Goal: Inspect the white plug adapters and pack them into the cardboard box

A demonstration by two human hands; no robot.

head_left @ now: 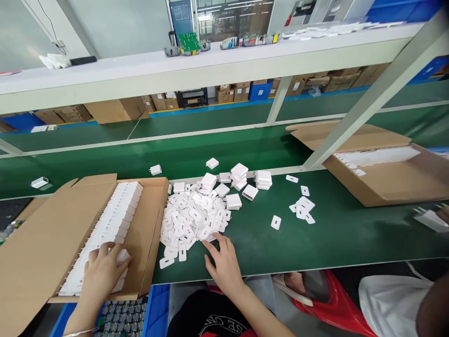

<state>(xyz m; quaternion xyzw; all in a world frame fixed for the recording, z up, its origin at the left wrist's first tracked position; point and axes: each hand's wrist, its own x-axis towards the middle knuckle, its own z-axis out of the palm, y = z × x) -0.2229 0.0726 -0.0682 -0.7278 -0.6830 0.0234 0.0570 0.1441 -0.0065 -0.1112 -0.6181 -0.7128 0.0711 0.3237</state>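
Inside the open cardboard box on the left, my left hand is closed around a white charger. Beside it runs a long row of white chargers standing packed together with prongs to the left. My right hand has its fingers apart, the fingertips at the near edge of a heap of small white plates with slots. Whether a fingertip presses on one plate is hard to tell. Several more white chargers lie stacked behind and right of the heap.
Loose plates lie on the green table to the right. Another open cardboard box stands beyond them. A co-worker's hand holds a charger at the right edge. A blue crate with dark parts sits below the left box. A slanted post crosses the right side.
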